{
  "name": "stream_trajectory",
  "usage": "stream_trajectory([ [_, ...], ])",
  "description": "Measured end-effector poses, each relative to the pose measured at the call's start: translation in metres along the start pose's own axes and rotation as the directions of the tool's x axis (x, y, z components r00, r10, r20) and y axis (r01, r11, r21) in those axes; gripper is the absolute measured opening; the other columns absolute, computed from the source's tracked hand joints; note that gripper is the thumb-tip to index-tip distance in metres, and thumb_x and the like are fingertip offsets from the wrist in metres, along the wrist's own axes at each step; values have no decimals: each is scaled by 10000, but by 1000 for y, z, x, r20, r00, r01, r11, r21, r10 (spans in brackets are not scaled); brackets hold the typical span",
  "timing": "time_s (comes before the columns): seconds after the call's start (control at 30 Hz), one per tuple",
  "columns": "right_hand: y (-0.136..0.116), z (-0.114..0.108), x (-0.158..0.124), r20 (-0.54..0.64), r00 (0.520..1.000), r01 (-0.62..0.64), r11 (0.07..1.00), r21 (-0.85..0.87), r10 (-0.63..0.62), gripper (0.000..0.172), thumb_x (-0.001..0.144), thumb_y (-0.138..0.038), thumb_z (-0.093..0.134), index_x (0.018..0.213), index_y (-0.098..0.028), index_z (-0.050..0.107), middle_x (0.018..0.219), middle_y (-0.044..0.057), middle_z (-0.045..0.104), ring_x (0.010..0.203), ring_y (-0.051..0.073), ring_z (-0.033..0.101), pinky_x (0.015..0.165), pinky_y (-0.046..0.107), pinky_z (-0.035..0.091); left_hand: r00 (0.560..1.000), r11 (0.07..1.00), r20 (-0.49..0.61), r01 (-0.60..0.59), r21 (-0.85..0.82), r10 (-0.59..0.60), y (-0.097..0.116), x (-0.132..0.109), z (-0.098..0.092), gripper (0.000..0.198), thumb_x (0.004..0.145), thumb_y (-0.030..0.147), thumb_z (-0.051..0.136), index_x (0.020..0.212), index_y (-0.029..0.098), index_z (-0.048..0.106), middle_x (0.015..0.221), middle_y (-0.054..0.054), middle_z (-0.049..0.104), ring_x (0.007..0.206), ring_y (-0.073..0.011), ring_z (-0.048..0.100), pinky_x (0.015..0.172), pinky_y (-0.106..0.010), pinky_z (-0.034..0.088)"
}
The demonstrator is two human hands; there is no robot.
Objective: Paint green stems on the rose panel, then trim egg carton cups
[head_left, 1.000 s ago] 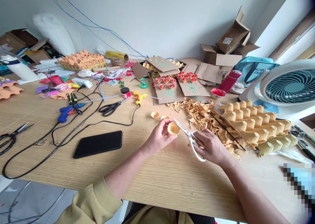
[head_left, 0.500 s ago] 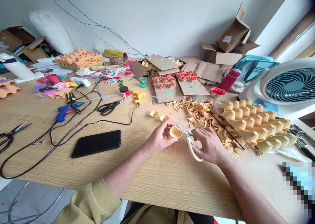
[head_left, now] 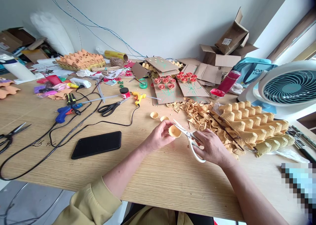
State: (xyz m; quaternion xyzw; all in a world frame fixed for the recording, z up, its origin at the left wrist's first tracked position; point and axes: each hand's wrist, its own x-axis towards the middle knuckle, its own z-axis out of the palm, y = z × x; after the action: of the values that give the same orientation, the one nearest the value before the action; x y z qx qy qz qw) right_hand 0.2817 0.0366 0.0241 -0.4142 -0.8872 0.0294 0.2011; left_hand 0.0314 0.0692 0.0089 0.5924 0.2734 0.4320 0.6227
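Between the thumb and fingers of my left hand (head_left: 159,136) is a small yellow egg-carton cup (head_left: 174,131), its hollow facing me. My right hand (head_left: 211,146) grips white-handled scissors (head_left: 195,152), with the blades pointing left at the cup's rim. Just beyond my left hand, two more cut cups (head_left: 154,115) rest on the table. A heap of torn carton scraps (head_left: 202,116) spreads behind my right hand, and stacked yellow egg trays (head_left: 254,123) lie to its right.
A black phone (head_left: 96,145) lies left of my forearm. Black scissors (head_left: 111,108), a yellow glue gun (head_left: 138,98) and a blue glue gun (head_left: 64,113) with trailing cords are farther back. Red paper flowers (head_left: 166,82) sit on cardboard. A fan (head_left: 288,86) stands at right.
The cup has turned slightly in my left fingers, and the scissors have shifted slightly against its rim. My view has moved a little; the other things stay in place.
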Motion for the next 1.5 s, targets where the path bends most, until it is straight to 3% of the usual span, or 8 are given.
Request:
stream_trajectory([
  [0.17,-1,-4,0,-22,1000,13,1000,-16,-14,282,969,-358,525,738,-225,433,634,-25,527,584,144,437,661,298,343,998,994,-26,56,-92,-58,6,-2,-1,452,755,303,799,1109,182,546,1154,-81,614,1064,-203,614,933,-329,479],
  [0.37,0,-5,0,-15,1000,-23,999,-35,22,246,968,-358,520,769,-222,469,652,-13,533,616,156,464,654,301,349,995,985,-29,91,-150,-96,9,-2,-2,470,757,305,787,1161,166,591,1155,-103,622,972,-190,618,736,-260,493],
  [0.53,3,-1,0,-8,994,-105,994,8,105,210,945,-352,510,791,-225,443,683,-13,535,618,152,477,661,303,359,993,987,-62,94,-131,-103,7,-2,-2,464,739,285,795,1139,156,598,1156,-107,631,980,-195,626,789,-286,498],
  [0.73,0,4,1,54,993,-106,994,39,104,145,913,-328,537,841,-220,471,752,-5,572,680,158,525,697,306,357,992,989,-71,99,-113,-107,11,-2,0,435,735,270,801,1102,163,593,1163,-92,639,1047,-206,632,896,-317,492],
  [1.03,-4,1,2,42,996,-84,996,-6,84,149,893,-330,558,837,-219,476,764,4,592,716,175,543,725,322,347,994,990,-23,108,-93,-111,10,-1,-1,398,735,236,791,1092,160,631,1160,-94,660,1092,-226,629,971,-356,476],
  [1.3,-3,1,1,44,999,-31,999,40,29,238,932,-359,531,765,-222,430,673,-22,553,606,142,463,711,320,345,997,989,14,77,-123,-76,6,-1,-6,405,721,192,754,1115,193,663,1133,-65,663,1032,-201,619,899,-306,470],
  [1.5,-4,-2,1,38,999,-3,998,60,1,276,953,-369,515,742,-227,409,652,-33,544,568,128,440,730,325,352,994,984,6,112,-136,-112,9,-2,-5,431,699,158,670,1127,196,667,937,-22,636,798,-134,551,738,-257,429],
])
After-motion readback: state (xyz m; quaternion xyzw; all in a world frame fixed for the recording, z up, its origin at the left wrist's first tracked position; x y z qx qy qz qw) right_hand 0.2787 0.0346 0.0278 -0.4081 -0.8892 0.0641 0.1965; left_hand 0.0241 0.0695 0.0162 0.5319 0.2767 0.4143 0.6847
